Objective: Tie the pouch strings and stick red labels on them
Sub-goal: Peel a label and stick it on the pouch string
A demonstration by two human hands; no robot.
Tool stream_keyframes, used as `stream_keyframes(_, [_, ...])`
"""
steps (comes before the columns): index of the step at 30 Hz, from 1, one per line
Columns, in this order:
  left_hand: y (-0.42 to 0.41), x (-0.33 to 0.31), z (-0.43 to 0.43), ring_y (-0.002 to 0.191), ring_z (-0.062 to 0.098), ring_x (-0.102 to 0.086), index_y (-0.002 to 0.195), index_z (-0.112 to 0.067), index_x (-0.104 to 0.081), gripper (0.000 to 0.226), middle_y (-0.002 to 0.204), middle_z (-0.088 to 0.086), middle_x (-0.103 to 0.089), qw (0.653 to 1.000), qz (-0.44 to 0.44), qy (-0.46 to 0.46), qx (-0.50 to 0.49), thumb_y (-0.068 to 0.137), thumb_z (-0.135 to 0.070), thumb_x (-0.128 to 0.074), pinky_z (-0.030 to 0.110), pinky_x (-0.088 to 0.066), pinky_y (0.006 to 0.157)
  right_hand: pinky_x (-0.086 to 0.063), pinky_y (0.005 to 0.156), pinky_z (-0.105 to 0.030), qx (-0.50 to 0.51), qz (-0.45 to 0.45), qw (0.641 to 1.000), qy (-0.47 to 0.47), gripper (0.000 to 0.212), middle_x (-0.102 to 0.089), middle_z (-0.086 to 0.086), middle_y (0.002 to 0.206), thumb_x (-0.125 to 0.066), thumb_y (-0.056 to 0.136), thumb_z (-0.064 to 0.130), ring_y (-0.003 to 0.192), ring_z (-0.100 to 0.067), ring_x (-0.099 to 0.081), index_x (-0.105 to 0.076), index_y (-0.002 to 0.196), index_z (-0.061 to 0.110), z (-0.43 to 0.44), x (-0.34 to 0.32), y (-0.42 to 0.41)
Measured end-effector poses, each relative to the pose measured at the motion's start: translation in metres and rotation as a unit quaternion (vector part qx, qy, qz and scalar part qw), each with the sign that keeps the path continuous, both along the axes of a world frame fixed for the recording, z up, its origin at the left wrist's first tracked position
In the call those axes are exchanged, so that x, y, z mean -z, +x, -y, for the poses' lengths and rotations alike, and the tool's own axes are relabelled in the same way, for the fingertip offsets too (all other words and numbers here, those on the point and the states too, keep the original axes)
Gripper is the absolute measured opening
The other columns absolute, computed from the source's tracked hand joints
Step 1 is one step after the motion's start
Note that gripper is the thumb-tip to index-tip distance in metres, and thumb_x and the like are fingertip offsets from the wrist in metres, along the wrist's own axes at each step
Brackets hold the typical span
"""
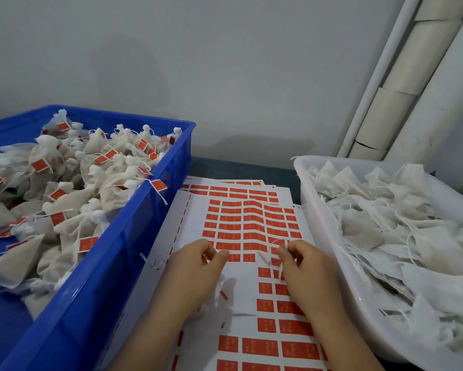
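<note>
While both my hands work over the sheets (241,218) of red labels, the pouch (241,295) I am busy with lies on the top sheet, mostly under my left palm, with only a white flap showing to the right of my wrist. My left hand (195,269) is curled, thumb and forefinger closed narrowly on a sliver of red, which I take for a label (206,257); most of it is hidden by my fingers. My right hand (302,266) is close beside it, fingertips pinched together on a thin white string (280,272) that hangs down from them over the sheet. I cannot tell whether that string is knotted.

At my left stands a blue crate (155,210) heaped with tied pouches (72,183), each carrying a red tag on its string; one tag hangs over the crate's rim. At my right is a white tub (329,253) full of flat, untied pouches (385,223) with loose strings. The sheets overlap one another between the two bins on a dark table (241,167), and many labels are already gone from the near left part of the top sheet. A grey wall (198,62) rises behind, with pale pipes (401,89) leaning in the right corner.
</note>
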State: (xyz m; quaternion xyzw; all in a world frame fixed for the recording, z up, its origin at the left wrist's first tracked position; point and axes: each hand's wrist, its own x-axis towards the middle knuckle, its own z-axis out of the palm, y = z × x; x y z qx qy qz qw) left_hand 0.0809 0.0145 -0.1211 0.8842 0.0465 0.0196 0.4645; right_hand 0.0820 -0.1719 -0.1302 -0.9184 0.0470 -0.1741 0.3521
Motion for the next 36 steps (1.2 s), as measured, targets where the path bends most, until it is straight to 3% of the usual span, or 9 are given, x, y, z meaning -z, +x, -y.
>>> stream_keyframes(4, [0.002,0.001,0.002,0.071,0.004,-0.057,0.08,-0.032,-0.052,0.015,0.082,-0.024,-0.053,1.0,-0.011,0.008,0.009,0.089,-0.044,-0.053,0.012,-0.043,0.055,-0.038,0.065,-0.006,-0.009,-0.016,0.999,0.049,0.007,-0.052,0.023,0.091,-0.058,0.087,0.039,0.067,0.007,-0.051,-0.052,0.09,0.038,0.002,-0.007,-0.001])
stream_keyframes(11, [0.0,0.0,0.001,0.072,0.003,-0.057,0.08,-0.032,-0.051,0.015,0.091,-0.02,-0.055,1.0,-0.02,0.017,0.014,0.089,-0.044,-0.052,0.012,-0.044,0.057,-0.04,0.056,-0.001,-0.16,-0.119,0.979,0.037,0.007,-0.059,0.031,0.081,-0.066,0.081,0.041,0.078,0.01,-0.058,-0.06,0.076,0.04,0.002,-0.01,-0.009])
stream_keyframes(16, [0.0,0.0,0.002,0.074,0.004,-0.057,0.082,-0.032,-0.051,0.014,0.095,-0.018,-0.056,0.999,-0.025,0.02,0.017,0.089,-0.044,-0.052,0.019,-0.05,0.068,-0.048,0.07,-0.012,-0.207,-0.157,0.966,0.017,0.021,-0.066,0.017,0.083,-0.063,0.082,0.046,0.08,-0.003,-0.062,-0.068,0.069,0.03,0.005,-0.011,-0.009])
stream_keyframes(20, [-0.001,-0.001,0.001,0.075,0.004,-0.057,0.086,-0.032,-0.052,0.012,0.096,-0.018,-0.057,0.999,-0.03,0.021,0.017,0.09,-0.043,-0.051,0.021,-0.051,0.071,-0.045,0.064,-0.01,-0.148,-0.125,0.98,0.042,0.03,-0.065,0.013,0.069,-0.053,0.09,0.04,0.069,-0.002,-0.063,-0.06,0.067,0.022,0.005,-0.011,-0.007])
stream_keyframes(24, [-0.001,-0.002,0.002,0.077,0.006,-0.059,0.085,-0.031,-0.052,0.013,0.096,-0.017,-0.057,0.999,-0.032,0.021,0.018,0.09,-0.043,-0.051,0.023,-0.053,0.075,-0.044,0.068,-0.007,-0.102,-0.106,0.989,0.024,0.005,-0.056,0.023,0.092,-0.055,0.089,0.039,0.078,0.001,-0.058,-0.052,0.091,0.035,0.004,-0.012,-0.001])
stream_keyframes(28, [0.0,-0.003,0.003,0.078,0.007,-0.058,0.088,-0.031,-0.053,0.012,0.095,-0.014,-0.059,0.999,-0.034,0.021,0.016,0.09,-0.043,-0.051,0.028,-0.054,0.078,-0.037,0.066,-0.006,-0.136,-0.139,0.98,-0.041,0.048,-0.038,0.037,0.092,-0.064,0.06,0.071,0.083,0.004,-0.05,-0.038,0.094,0.05,-0.012,-0.01,-0.007])
stream_keyframes(30, [0.0,-0.003,0.003,0.077,0.007,-0.058,0.088,-0.031,-0.053,0.012,0.095,-0.013,-0.059,0.999,-0.033,0.025,0.014,0.09,-0.043,-0.052,0.028,-0.054,0.078,-0.032,0.066,-0.005,-0.125,-0.092,0.982,-0.103,0.05,-0.036,0.035,0.09,-0.062,0.055,0.075,0.083,0.002,-0.048,-0.034,0.089,0.05,-0.021,-0.006,-0.008])
stream_keyframes(34, [0.0,-0.002,0.004,0.075,0.006,-0.057,0.085,-0.031,-0.051,0.013,0.093,-0.016,-0.056,0.999,-0.036,0.03,0.011,0.09,-0.044,-0.052,0.024,-0.052,0.075,-0.036,0.093,-0.008,-0.172,-0.027,0.97,-0.167,0.006,-0.044,0.021,0.115,-0.063,0.083,0.039,0.1,0.002,-0.038,-0.058,0.087,0.04,-0.024,0.001,-0.006])
stream_keyframes(36, [0.0,-0.002,0.004,0.074,0.006,-0.057,0.083,-0.032,-0.051,0.014,0.092,-0.016,-0.056,0.999,-0.039,0.027,0.009,0.089,-0.044,-0.052,0.024,-0.053,0.075,-0.027,0.104,-0.017,-0.17,-0.037,0.967,-0.185,0.014,-0.042,0.02,0.126,-0.056,0.09,0.03,0.113,0.001,-0.032,-0.068,0.095,0.036,-0.018,0.004,-0.005])
